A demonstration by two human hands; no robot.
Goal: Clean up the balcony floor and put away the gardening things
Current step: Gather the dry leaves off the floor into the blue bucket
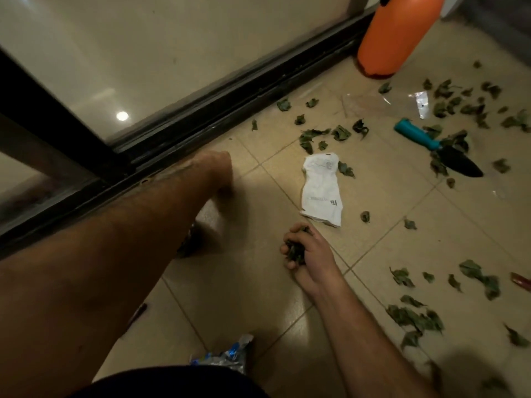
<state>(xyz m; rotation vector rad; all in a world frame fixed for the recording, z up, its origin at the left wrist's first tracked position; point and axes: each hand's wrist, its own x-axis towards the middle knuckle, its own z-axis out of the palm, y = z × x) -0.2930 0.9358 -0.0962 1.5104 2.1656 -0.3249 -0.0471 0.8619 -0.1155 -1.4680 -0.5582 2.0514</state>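
Beige tiled floor [388, 202]; dark green leaves [413, 315]; orange sprayer [393, 38]; trowel [439, 146] was teal-handled, black-bladed; white packet [321, 188] bore grey print; black door track [218, 110]; wrapper [227, 354] was silver and blue.

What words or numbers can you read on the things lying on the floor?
White paper packet: small grey print and a logo, too blurred to read.
Crinkled blue and silver wrapper: no legible text.
Orange sprayer bottle: no label visible.
Trowel: no marking visible.
So nothing can be read.
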